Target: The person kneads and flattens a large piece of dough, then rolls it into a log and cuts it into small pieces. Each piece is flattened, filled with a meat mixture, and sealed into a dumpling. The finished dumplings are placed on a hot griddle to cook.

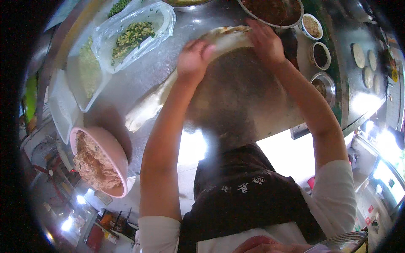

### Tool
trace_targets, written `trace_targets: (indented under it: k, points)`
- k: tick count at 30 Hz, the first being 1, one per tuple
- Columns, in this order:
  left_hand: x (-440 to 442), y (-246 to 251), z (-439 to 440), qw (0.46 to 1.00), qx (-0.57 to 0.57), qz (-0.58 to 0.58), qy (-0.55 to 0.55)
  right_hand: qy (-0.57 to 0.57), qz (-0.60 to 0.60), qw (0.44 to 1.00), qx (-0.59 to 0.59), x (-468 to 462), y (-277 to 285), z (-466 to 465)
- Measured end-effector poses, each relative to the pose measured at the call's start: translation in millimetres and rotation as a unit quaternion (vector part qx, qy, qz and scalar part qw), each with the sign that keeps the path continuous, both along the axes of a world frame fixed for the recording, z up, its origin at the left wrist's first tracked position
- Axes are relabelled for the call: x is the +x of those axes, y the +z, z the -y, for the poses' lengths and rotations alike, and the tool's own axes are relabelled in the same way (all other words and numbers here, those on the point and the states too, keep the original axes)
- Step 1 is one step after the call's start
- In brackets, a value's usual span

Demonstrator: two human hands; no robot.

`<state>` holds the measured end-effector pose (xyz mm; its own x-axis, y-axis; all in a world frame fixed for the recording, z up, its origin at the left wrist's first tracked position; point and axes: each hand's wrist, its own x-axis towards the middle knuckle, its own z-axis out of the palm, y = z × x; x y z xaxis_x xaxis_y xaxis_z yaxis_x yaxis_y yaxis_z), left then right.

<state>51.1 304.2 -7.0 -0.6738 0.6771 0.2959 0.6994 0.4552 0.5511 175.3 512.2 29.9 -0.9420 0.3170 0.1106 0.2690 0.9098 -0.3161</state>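
A long strip of pale dough [232, 39] curves across the metal worktop, with brown smears along its far edge. My left hand [193, 60] is blurred, its fingers curled over the middle of the strip. From there the dough runs down to the left, partly behind my left forearm, and ends in a ragged tip. My right hand [267, 42] lies against the strip's right end with its fingers stretched away from me; whether they grip the dough is hidden. Just beyond that hand stands a metal basin of dark brown paste [278, 12].
Left are a clear plastic bag of chopped greens [134, 41], white plastic tubs [65, 104] and a pink bowl of minced filling [98, 161]. Small bowls [320, 56] line the right edge, near a griddle with several flat dough rounds [358, 55]. A dark apron [243, 196] covers my front.
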Motion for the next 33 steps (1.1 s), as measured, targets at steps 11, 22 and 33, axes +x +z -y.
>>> trace_targets:
  k: [11, 22, 33]
  points:
    - [-5, 76, 21, 0.892, 0.025, 0.444, 0.083, 0.2, 0.006, 0.968, -0.154, -38, 17, -40]
    - [96, 35, -61, 0.992, 0.004, -0.037, -0.121, 0.24, -0.055, 0.968, 0.041, 30, 12, -39]
    - [96, 18, -55, 0.984, 0.018, 0.009, -0.175, 0.059, 0.015, 0.994, -0.087, 70, 1, -3]
